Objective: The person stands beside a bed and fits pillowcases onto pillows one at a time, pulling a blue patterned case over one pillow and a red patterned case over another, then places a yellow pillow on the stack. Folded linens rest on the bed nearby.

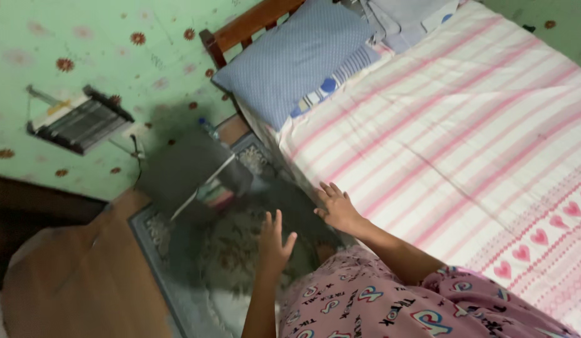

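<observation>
Pink sheet [465, 125] edge under right hand [336, 209] (blurred).

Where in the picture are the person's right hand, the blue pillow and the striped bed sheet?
right hand [336, 209]: head view, on the back of the hand.
blue pillow [290, 59]: head view, middle of its dotted face.
striped bed sheet [465, 138]: head view, bare pink-striped middle.

Both forearms were extended forward. The left hand [275, 241] was raised with fingers spread and nothing grasped. The right hand [336, 206] was held palm down, fingers extended and empty.
</observation>
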Demonstrator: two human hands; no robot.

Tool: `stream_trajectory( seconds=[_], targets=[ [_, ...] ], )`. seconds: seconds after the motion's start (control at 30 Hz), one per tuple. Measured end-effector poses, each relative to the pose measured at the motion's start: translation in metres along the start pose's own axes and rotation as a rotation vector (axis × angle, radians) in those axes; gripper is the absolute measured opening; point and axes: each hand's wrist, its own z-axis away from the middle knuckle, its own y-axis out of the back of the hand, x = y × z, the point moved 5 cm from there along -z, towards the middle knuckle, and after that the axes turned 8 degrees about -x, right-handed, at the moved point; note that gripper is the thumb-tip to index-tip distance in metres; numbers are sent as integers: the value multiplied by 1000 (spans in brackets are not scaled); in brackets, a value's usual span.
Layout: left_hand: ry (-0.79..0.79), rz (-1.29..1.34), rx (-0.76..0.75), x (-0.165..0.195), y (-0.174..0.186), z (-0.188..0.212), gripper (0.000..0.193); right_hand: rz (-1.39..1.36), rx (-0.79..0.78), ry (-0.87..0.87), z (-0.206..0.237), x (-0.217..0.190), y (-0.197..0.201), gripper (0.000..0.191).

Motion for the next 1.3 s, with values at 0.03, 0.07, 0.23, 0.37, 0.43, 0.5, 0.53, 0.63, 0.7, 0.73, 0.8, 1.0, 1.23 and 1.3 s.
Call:
stream_trajectory(
  seconds=[0.03,0.07,0.23,0.37,0.43,0.5,0.53,0.63,0.7,0.73,0.8,1.0,1.23,1.3],
  targets=[
    [6,-8,14,-5,5,-19,80,5,8,17,-15,-5,13,72],
    [11,-14,27,-9,8,-42,79,11,16,33,-30,-7,27,72],
    [16,41,-25,-32,7,-142,79,-4,54,14,-91,-3,68,71],
    [-73,56,-130,-56,-21,-225,81,-53,64,-109,-130,38,72,73],
    [-155,80,-176,-69,-33,-273,80,-65,142,-161,-157,62,76,72],
    [-246,100,-228,-81,-44,-320,78,-70,240,-224,-184,82,77,70],
    [-202,63,-319,-90,-51,-349,80,-94,273,-261,-199,89,78,70],
    [-152,-13,-472,-108,-63,-420,88,-139,321,-367,-231,99,77,70],
    [-274,-14,-401,-114,-61,-474,91,-137,338,-426,-259,99,83,70],
    [-205,-88,-487,-123,-67,-504,93,-188,347,-471,-273,101,88,69],
    [-52,-250,-672,-143,-79,-547,98,-303,344,-568,-288,99,81,68],
    [-58,-331,-687,-155,-116,-621,101,-397,369,-727,-328,105,65,69],
    [-181,-625,-625,-168,-154,-634,82,-456,336,-818,-358,119,48,69],
    [-321,-692,-408,-174,-156,-636,58,-468,344,-819,-368,122,48,70]
  ],
)
